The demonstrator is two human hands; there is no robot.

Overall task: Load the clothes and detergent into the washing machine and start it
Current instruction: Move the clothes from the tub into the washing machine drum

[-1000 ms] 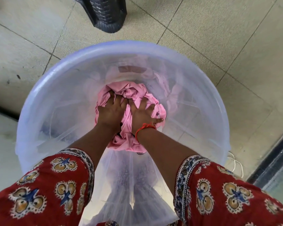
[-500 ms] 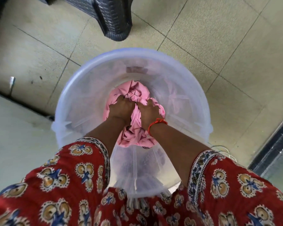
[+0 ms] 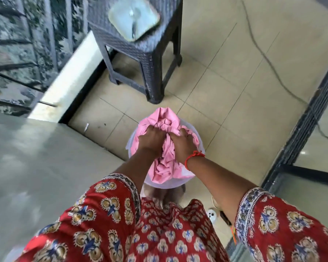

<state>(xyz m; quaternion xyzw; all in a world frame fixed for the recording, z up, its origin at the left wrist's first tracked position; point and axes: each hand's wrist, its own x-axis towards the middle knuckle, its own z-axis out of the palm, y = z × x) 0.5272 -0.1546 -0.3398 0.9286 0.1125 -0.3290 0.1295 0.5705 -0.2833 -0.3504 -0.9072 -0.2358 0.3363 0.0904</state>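
Observation:
A bunched pink cloth (image 3: 165, 165) hangs between both my hands, held high above a translucent white bucket (image 3: 198, 135) on the tiled floor. My left hand (image 3: 150, 140) grips the cloth's left side with closed fingers. My right hand (image 3: 184, 146), with a red thread at the wrist, grips its right side. The cloth covers most of the bucket's mouth, so only parts of the rim show. No washing machine or detergent is in view.
A dark woven plastic stool (image 3: 140, 48) carrying a glass tray (image 3: 134, 17) stands beyond the bucket. A raised grey ledge (image 3: 36, 167) fills the left. A dark door frame (image 3: 301, 129) runs along the right, and a cable (image 3: 269, 59) lies on the tiles.
Both hands have lifted the pink cloth up out of the bucket. The view has risen far from the bucket, so the stool, ledge and door frame now show.

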